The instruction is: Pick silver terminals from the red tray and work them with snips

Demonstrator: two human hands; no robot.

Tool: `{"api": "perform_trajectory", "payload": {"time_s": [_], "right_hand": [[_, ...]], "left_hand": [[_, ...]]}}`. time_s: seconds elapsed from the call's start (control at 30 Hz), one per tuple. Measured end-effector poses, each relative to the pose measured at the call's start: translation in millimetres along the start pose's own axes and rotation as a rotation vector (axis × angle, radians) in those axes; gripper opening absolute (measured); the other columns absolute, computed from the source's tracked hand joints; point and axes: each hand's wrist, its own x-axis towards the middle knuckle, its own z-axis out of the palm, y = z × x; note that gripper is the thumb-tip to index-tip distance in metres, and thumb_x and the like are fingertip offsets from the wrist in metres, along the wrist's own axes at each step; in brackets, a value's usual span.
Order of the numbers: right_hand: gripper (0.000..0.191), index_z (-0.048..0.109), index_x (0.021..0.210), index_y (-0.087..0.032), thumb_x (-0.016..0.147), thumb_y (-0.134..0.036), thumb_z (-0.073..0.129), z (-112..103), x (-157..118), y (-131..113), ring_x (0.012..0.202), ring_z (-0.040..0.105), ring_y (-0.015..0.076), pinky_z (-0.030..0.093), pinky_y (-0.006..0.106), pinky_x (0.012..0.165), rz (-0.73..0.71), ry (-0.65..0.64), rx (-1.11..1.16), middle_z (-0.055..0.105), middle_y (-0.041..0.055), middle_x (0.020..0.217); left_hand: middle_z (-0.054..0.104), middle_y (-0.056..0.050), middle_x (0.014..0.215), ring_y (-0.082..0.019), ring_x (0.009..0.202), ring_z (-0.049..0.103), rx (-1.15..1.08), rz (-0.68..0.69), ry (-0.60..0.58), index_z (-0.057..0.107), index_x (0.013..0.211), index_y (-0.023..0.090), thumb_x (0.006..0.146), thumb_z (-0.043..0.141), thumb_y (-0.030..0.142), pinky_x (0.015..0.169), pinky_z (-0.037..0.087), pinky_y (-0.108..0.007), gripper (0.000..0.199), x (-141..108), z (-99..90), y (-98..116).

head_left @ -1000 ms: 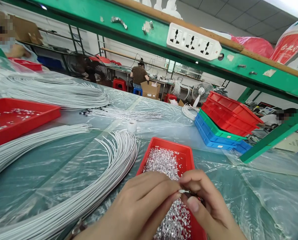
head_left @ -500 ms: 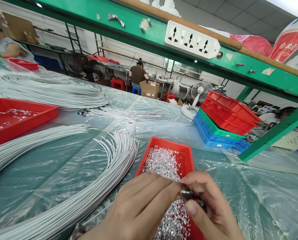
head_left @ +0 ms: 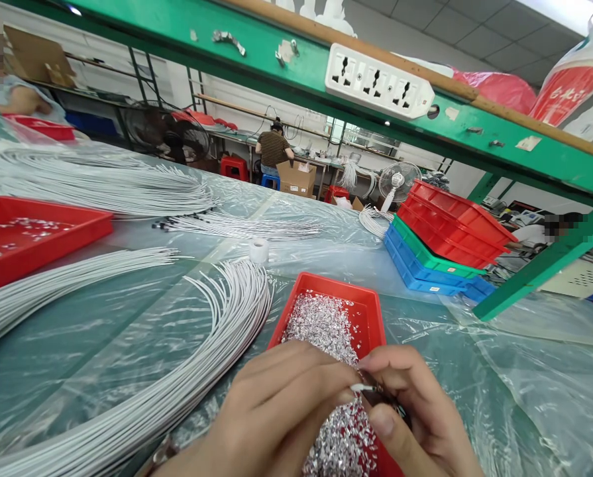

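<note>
Over a red tray of small shiny silver pieces, both hands meet. My left hand is closed, back upward, its fingertips pinching a white cable whose short end pokes out toward the other hand. My right hand curls around a small dark object, thumb in front and fingers behind; its kind is mostly hidden by the fingers. The cable's end lies against or just beside this dark object. Left of the tray curves a thick bundle of white cables.
Another red tray with a few silver pieces stands at left, near more cable bundles. A white tape roll sits behind the tray. Stacked bins stand at right by a green post. A shelf beam with a power strip crosses above.
The white cable end shows more clearly between my hands, and my left fingertips have shifted slightly to the left. The dark object stays in my right hand.
</note>
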Motion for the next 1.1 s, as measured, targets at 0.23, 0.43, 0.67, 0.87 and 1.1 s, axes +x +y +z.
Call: {"api": "perform_trajectory", "payload": {"time_s": [0.23,0.43,0.67,0.87,1.1], "right_hand": [[0.014,0.06,0.102,-0.03,0.089,-0.036,0.059,-6,25,0,0.067,0.047,0.0146,0.038,0.026,0.063,0.023,0.103,0.003,0.051,-0.0031,0.075],[0.016,0.068,0.089,-0.033,0.074,-0.027,0.071,-2,13,-6,0.05,0.026,0.0122,0.018,0.026,0.046,0.004,0.073,0.128,0.035,-0.0063,0.057],[0.012,0.068,0.076,-0.03,0.074,-0.018,0.067,2,13,-13,0.047,0.022,0.0107,0.018,0.026,0.048,-0.023,0.138,0.069,0.029,-0.0092,0.05],[0.005,0.066,0.071,-0.026,0.073,-0.022,0.068,1,15,-14,0.046,0.021,0.0105,0.018,0.026,0.047,0.019,0.166,0.024,0.029,-0.0092,0.05],[0.006,0.068,0.067,-0.027,0.069,-0.022,0.07,-1,18,-9,0.048,0.031,0.012,0.023,0.027,0.049,0.038,0.18,0.017,0.036,-0.0067,0.051]], "left_hand": [[0.062,0.006,0.063,-0.006,0.054,0.057,-0.161,-0.205,0.0,0.061,0.085,0.022,0.091,0.05,0.011,0.053,0.045,-0.013,0.017,1,-8.4,0],[0.064,0.005,0.066,-0.008,0.054,0.056,-0.159,-0.239,-0.038,0.064,0.086,0.022,0.09,0.05,0.011,0.05,0.044,-0.014,0.018,4,-2.5,-1],[0.069,0.002,0.076,-0.008,0.068,0.065,-0.164,-0.223,-0.096,0.065,0.088,0.018,0.088,0.052,0.007,0.064,0.05,-0.014,0.018,4,1.4,1],[0.066,0.002,0.075,-0.01,0.067,0.063,-0.124,-0.222,-0.131,0.064,0.091,0.019,0.09,0.051,0.008,0.064,0.049,-0.017,0.017,1,0.2,0],[0.065,0.0,0.081,-0.011,0.072,0.062,-0.1,-0.19,-0.165,0.062,0.098,0.02,0.091,0.049,0.005,0.066,0.048,-0.018,0.021,-1,0.7,-5]]}}
